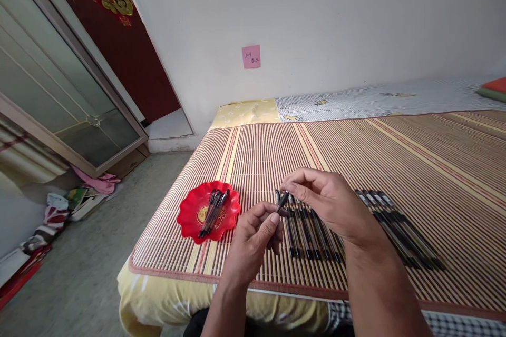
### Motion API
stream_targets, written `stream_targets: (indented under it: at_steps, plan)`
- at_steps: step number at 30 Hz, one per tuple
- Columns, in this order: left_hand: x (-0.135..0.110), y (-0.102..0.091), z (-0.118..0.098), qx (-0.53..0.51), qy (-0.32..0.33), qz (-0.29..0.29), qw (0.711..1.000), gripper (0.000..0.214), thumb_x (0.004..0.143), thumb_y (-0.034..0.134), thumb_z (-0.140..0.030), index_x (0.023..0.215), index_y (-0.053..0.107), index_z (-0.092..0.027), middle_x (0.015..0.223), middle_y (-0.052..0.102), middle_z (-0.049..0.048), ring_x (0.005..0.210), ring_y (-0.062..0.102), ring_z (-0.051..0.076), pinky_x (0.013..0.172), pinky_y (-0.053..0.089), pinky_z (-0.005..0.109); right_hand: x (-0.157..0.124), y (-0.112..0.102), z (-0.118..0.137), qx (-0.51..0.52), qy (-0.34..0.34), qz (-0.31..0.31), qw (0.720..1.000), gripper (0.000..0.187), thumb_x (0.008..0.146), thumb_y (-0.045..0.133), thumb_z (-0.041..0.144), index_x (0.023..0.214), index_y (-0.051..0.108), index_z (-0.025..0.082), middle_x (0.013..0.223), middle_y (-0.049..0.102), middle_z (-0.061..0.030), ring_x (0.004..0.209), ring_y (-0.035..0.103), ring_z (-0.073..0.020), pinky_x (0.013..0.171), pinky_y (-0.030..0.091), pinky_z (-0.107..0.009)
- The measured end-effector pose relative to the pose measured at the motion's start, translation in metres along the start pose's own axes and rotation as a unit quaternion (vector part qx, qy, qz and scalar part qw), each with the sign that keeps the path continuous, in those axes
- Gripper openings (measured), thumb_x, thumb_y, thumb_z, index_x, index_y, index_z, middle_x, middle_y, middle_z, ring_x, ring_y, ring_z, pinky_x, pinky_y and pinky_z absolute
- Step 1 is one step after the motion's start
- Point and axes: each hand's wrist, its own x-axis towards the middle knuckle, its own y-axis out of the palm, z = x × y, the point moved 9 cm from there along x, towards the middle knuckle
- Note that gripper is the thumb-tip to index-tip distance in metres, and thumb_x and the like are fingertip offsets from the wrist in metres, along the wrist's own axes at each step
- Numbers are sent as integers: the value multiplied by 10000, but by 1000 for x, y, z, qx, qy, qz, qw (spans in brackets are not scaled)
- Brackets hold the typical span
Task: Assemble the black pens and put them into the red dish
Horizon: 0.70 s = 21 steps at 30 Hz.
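My left hand is closed around a short black pen part, which tilts up and to the right out of the fingers. At its upper end, the thumb and forefinger of my right hand are pinched together; whatever they grip is too small to make out. Beneath and behind my right hand lies a row of black pens on the bamboo mat, partly covered by the hand. A second group of pens lies right of my right wrist. Several more pens rest in a red scalloped plate at left.
The mat covers a bed with a yellow patterned sheet. A white wall with a pink note stands behind it. On the floor at left are a glass-panelled door and piled odds and ends. Folded cloth lies far right.
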Motion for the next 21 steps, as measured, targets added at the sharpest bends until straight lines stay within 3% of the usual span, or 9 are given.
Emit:
stream_targets:
  at_steps: [3,8,15,19,21]
  plan:
    - [0,0,1,1,-2,-1,1000,314,934,686,-455,969,640,-147,623,555,-42,492,459,63,464,357,180,1,-2,-3,3,11,-12,1000,273,938,666,458,832,720,212,845,735,-40,804,670,-186,711,510,-327]
    - [0,-1,0,15,5,3,1000,302,970,639,-449,988,653,-148,631,561,-42,481,477,57,471,339,184,0,0,3,4,-6,18,1000,218,973,613,394,987,754,229,974,764,-46,966,702,-205,865,530,-349]
    - [0,0,0,21,6,4,1000,321,961,642,-467,983,655,-147,659,607,-18,504,542,80,489,385,199,1,0,-1,12,4,6,1000,232,921,684,435,848,727,219,862,747,-38,830,686,-190,761,536,-330]
    - [-1,1,-2,11,6,4,1000,313,958,647,-458,972,649,-145,656,606,-17,512,546,83,494,408,201,1,3,0,42,8,17,999,198,953,640,385,989,761,233,995,775,-50,985,710,-204,885,551,-347]
    - [-1,3,-2,4,6,9,1000,301,959,649,-448,967,643,-147,653,608,-18,511,545,81,497,413,199,1,5,0,44,6,28,999,175,944,651,361,980,769,237,983,775,-43,970,710,-199,893,551,-346]
